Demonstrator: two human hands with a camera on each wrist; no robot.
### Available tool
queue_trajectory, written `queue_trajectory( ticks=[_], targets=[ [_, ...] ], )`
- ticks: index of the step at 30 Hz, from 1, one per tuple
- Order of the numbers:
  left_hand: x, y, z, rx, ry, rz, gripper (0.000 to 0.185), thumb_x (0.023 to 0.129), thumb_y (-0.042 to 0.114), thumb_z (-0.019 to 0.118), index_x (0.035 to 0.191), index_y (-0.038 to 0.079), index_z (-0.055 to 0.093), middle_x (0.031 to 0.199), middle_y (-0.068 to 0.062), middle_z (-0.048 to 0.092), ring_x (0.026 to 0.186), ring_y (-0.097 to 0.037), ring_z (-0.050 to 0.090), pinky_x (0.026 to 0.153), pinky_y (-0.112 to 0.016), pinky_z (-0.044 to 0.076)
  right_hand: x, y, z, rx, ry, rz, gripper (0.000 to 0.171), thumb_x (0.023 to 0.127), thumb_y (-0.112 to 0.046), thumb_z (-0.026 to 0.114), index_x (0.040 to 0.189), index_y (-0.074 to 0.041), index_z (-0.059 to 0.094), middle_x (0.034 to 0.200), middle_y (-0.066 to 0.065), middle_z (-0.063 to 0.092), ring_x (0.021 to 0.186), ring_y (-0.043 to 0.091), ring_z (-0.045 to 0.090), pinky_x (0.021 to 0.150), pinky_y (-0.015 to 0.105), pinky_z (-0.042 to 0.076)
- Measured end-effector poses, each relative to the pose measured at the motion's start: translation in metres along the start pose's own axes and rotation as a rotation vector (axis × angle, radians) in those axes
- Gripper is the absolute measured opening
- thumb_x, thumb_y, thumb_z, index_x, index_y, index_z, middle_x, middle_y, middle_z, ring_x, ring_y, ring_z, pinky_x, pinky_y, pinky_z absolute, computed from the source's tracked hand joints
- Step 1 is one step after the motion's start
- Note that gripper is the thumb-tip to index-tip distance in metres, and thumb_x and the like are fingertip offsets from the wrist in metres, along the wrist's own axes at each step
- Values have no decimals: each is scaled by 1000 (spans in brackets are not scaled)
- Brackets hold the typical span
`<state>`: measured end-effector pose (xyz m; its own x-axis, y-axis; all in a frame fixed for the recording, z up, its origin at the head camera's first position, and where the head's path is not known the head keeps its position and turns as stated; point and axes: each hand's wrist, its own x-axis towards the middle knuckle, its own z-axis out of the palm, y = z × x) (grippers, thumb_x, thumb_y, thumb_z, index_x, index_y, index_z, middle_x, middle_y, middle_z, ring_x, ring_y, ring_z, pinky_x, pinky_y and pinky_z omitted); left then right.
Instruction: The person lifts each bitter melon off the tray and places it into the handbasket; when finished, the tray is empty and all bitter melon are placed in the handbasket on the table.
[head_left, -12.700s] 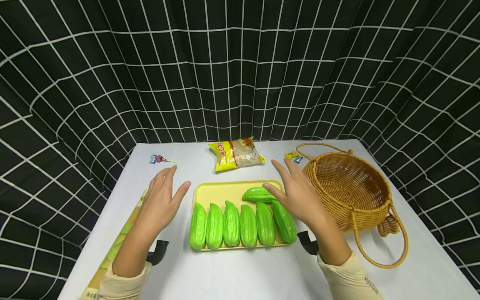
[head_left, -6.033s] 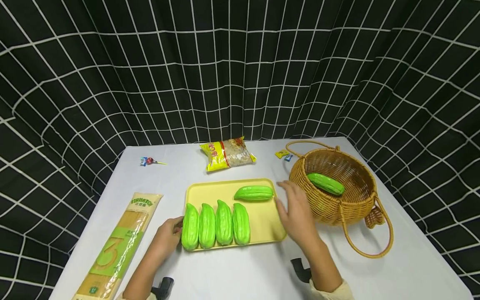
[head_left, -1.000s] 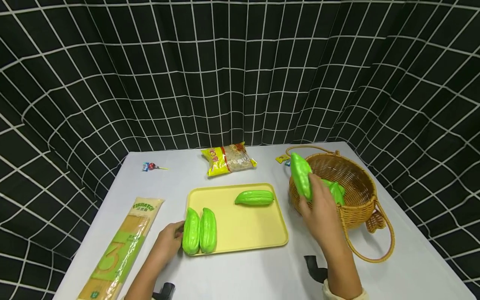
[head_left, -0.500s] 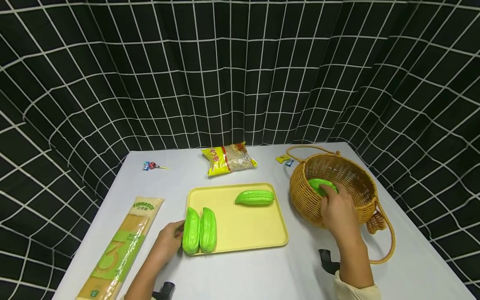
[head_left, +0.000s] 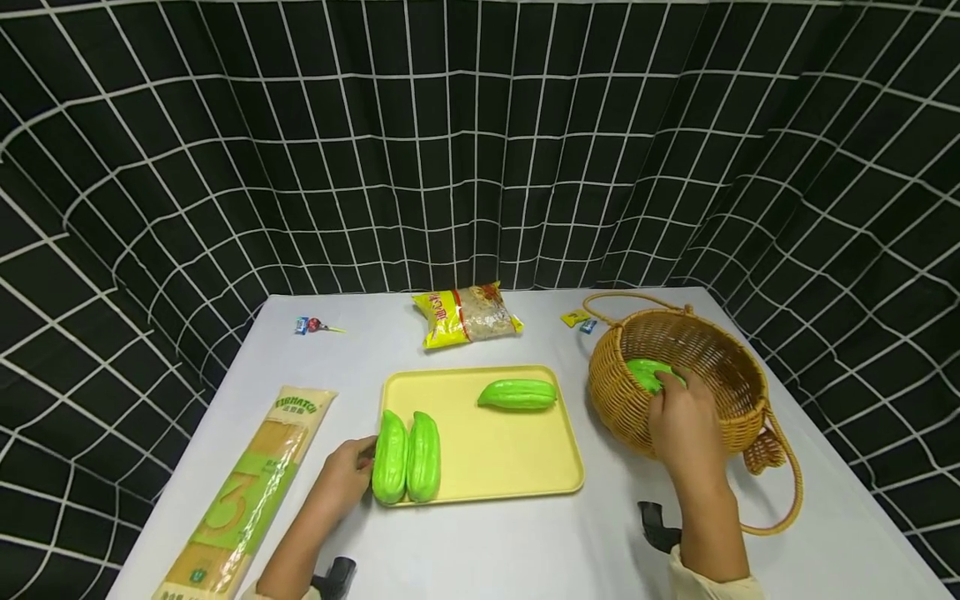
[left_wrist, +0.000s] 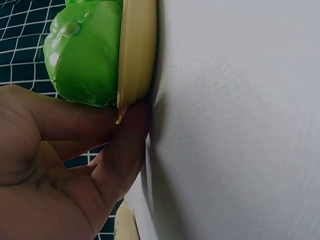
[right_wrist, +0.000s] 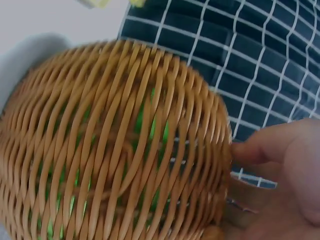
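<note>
A yellow tray point(head_left: 495, 450) lies mid-table. Two green gourds point(head_left: 407, 457) stand side by side at its left end and a third gourd point(head_left: 517, 394) lies crosswise near its back edge. My left hand point(head_left: 347, 475) pinches the tray's left rim point(left_wrist: 136, 55), with its fingers point(left_wrist: 122, 145) under the edge and against the outer gourd point(left_wrist: 82, 55). My right hand point(head_left: 684, 425) reaches over the near rim of the wicker basket point(head_left: 720, 358). Its fingers curl on a green gourd point(head_left: 643, 372) inside. Green shows through the basket weave point(right_wrist: 115, 145) in the right wrist view.
A long pasta packet point(head_left: 243, 492) lies at the left front. A yellow snack bag point(head_left: 468, 314) sits behind the tray, a lollipop point(head_left: 315, 325) at the back left, and small sweets point(head_left: 581, 319) behind the basket. The basket's handle loop point(head_left: 780, 492) rests on the table at right.
One second ago my right hand held a gourd upright above the basket's near rim. It has since lowered the gourd into the basket and stays there. The left hand has not moved.
</note>
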<state>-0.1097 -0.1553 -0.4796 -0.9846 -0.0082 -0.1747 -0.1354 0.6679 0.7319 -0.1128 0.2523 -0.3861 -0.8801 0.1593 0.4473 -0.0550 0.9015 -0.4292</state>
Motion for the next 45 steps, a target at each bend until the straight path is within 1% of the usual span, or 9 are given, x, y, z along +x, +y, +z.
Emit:
queue_trajectory(
  ticks=[4,6,10,14,18,22,30,41,45],
  targets=[
    [3,5,1,-1,-12,20,43,91,-8,54,134,-10,50,127,-27,58,114,-42,59,91,-46,53,-2,-20,9,89,81,-114,28,89,8,50,114,11,63,126,32,54,117,51,47,95,64,41],
    [5,7,2,1,-13,24,43,91,-8,54,134,-11,50,126,-27,59,114,-42,59,92,-46,53,-5,-37,19,139,49,-182,28,89,8,52,115,8,63,124,27,56,116,46,50,94,60,44],
    [7,9,2,4,-12,3,43,91,-7,54,134,-9,50,126,-26,59,113,-41,59,91,-47,53,-21,-78,48,203,-178,-292,34,89,-1,61,124,-2,61,125,18,60,117,36,56,98,52,48],
    [6,8,3,14,-11,7,43,90,-8,55,133,-9,52,123,-25,61,109,-39,61,87,-45,54,-44,-113,78,162,-429,-363,42,92,-16,65,133,-11,55,132,12,56,121,30,55,94,46,52],
    [5,6,4,28,-12,15,42,91,-7,55,132,-9,52,123,-24,61,108,-38,62,86,-44,55,-60,-131,99,101,-555,-416,45,94,-23,64,137,-14,52,136,12,53,121,29,56,87,45,55],
    [4,4,4,22,-6,14,42,90,-8,55,132,-11,51,123,-25,61,107,-37,62,85,-43,55,-67,-139,109,92,-634,-427,41,97,-24,59,136,-16,53,140,16,50,122,32,56,90,47,54],
    [1,2,2,11,16,12,43,88,-9,58,131,-11,52,117,-22,64,102,-32,64,81,-39,56,-69,-138,116,149,-649,-389,33,99,-27,55,129,-11,56,138,18,51,123,33,55,95,47,51],
    [-1,-2,2,9,39,23,43,86,-10,60,129,-12,54,112,-19,64,100,-30,64,83,-40,55,-70,-146,127,187,-666,-289,64,89,-44,68,129,2,48,124,18,59,109,28,62,86,41,54],
    [-1,-3,1,2,41,23,45,86,-11,59,130,-13,52,113,-20,64,102,-32,64,83,-41,56,-71,-147,128,174,-661,-295,67,88,-41,70,130,4,46,118,18,62,105,28,64,83,41,55]
  ],
)
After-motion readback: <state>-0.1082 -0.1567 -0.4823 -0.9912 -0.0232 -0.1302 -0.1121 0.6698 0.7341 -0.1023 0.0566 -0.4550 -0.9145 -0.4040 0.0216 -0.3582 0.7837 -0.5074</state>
